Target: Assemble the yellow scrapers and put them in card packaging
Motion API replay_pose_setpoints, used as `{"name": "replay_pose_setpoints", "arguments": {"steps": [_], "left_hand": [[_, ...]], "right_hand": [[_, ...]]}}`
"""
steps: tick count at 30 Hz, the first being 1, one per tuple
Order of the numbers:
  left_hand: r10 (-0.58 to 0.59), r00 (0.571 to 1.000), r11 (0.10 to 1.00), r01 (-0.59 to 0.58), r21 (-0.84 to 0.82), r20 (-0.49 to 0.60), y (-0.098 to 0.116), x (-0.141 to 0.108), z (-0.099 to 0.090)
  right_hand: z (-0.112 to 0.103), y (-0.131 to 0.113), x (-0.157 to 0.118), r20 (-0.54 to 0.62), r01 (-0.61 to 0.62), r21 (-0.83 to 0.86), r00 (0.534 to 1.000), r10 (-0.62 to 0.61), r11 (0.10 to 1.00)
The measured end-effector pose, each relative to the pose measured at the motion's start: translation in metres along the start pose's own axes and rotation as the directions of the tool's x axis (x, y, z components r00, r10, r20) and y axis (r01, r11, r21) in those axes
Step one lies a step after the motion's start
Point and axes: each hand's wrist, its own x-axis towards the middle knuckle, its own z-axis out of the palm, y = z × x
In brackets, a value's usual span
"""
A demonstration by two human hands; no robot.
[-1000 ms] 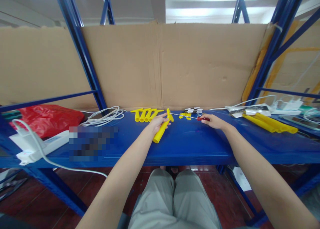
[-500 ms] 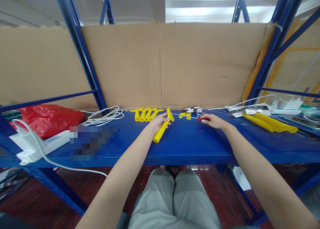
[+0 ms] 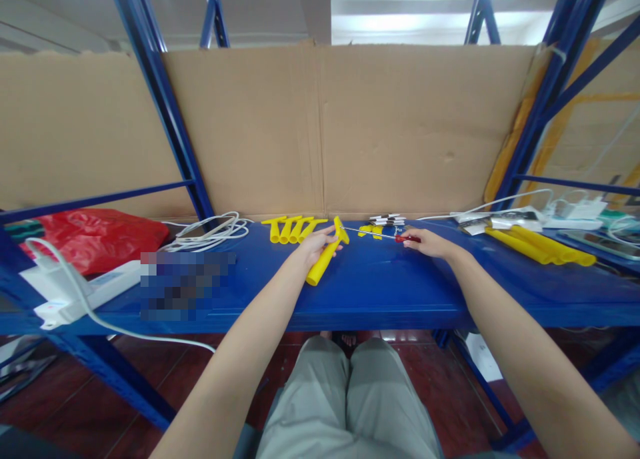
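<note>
My left hand [image 3: 318,243] is closed around a yellow plastic tube [image 3: 323,265] with a flat yellow crosspiece [image 3: 341,231] at its far end. In my right hand [image 3: 429,242] is a screwdriver [image 3: 407,239] with a red handle, pinched by the fingers. Its thin metal shaft points left, and the tip meets the crosspiece; whether a screw sits there is too small to see. Just behind the shaft lie small yellow pieces [image 3: 377,231]. Several similar yellow T-shaped pieces [image 3: 287,231] stand in a row left of my left hand.
Black-and-white packets [image 3: 387,220] lie by the cardboard back wall [image 3: 400,132]. More yellow tubes [image 3: 543,247] rest at the right. On the left are a coiled white cable [image 3: 215,232], a red plastic bag [image 3: 100,239] and a white power strip [image 3: 100,292] on the blue shelf [image 3: 390,289].
</note>
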Motion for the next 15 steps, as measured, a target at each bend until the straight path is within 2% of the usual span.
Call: {"name": "replay_pose_setpoints", "arguments": {"steps": [10, 15], "left_hand": [[-0.008, 0.999, 0.999, 0.010, -0.040, 0.047, -0.0015, 0.0048, -0.0043], [0.002, 0.994, 0.996, 0.008, -0.089, 0.109, -0.0010, 0.0024, -0.0037]], "right_hand": [[0.0003, 0.0028, 0.0010, 0.028, -0.008, 0.010, 1.000, 0.008, 1.000], [-0.0013, 0.0011, -0.0002, 0.044, -0.023, 0.016, 0.999, 0.022, 1.000]]}}
